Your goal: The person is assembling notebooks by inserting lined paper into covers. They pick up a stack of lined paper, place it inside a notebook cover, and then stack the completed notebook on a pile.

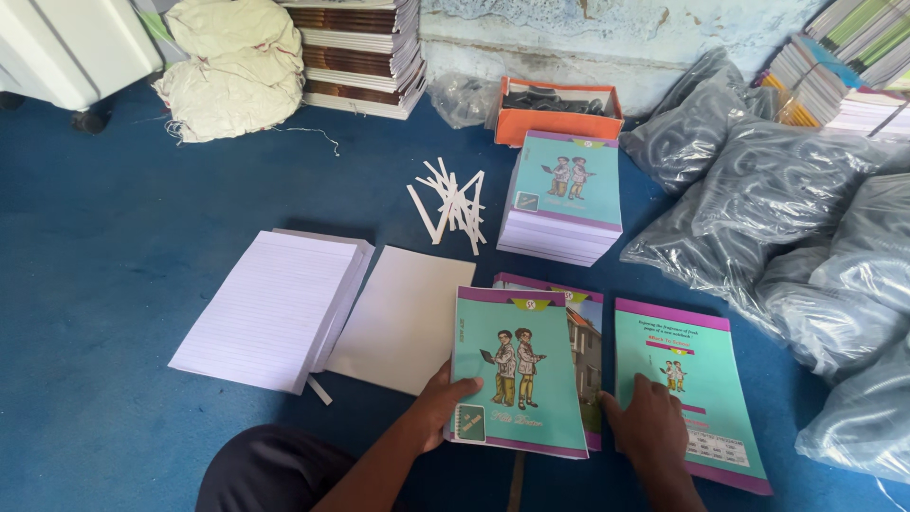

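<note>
Your left hand [438, 406] grips the lower left edge of the teal book cover [517, 372], thumb on top. The cover's long side points away from you. Your right hand [649, 429] lies flat and open on the back cover [697, 365] just beside it, holding nothing.

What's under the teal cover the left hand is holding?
Under the teal cover held by the left hand lies another cover, its right edge showing a building picture. The rest is hidden.
</note>
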